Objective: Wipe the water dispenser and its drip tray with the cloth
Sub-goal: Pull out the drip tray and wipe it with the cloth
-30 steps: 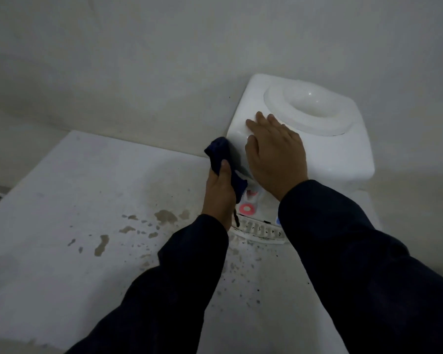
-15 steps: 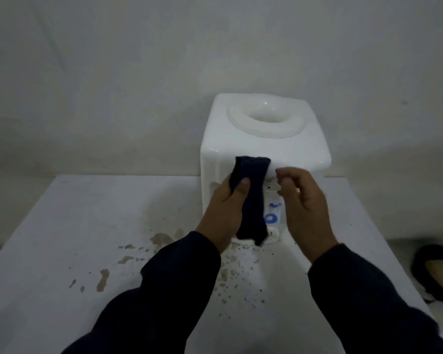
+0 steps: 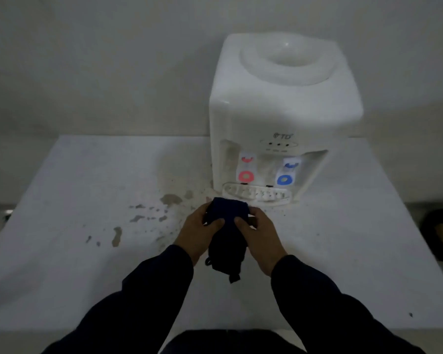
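Dark navy cloth (image 3: 228, 241) now gripped by both left hand (image 3: 198, 232) and right hand (image 3: 260, 236), withdrawn from white plastic water dispenser (image 3: 279, 108) | slotted drip tray (image 3: 257, 194) uncovered | stained white table (image 3: 74, 200), pale wall (image 3: 100, 60).

A: What is worn on the arms?

B: Long dark sleeves, navy or near black, are seen on both; the dim light leaves the exact shade undecided. The left sleeve (image 3: 138, 290) is ended at the wrist, just behind the left hand (image 3: 198, 232). The right sleeve (image 3: 325, 297) is likewise ended just behind the right hand (image 3: 260, 237).

A: Cuffs, markings?

B: Plain, soft-edged cuffs are noted, loosely fitted. No print or stitching can be made out. Broad soft folds are shown in the cloth of both sleeves.

A: The hands?

B: Both are bare.

A: Anything lower down?

B: Between the sleeves, a strip of equally dark garment (image 3: 230, 341) is seen; its kind cannot be told.
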